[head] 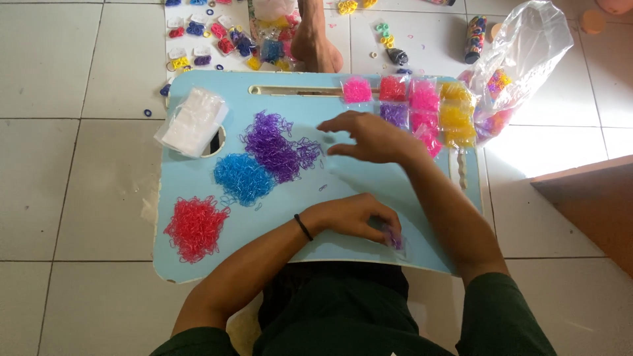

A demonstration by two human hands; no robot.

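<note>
left hand [356, 217] pinches a half-hidden small purple packet [394, 238]; right hand [369, 137] blurred, spread flat, empty.

You have one view only, from the camera on your head, looking steeply down and forward over your lap. The light blue lap table [198, 165] fills the middle of the frame at close range, its far edge toward the top. White floor tiles [72, 158] surround it, reaching every edge.
</note>
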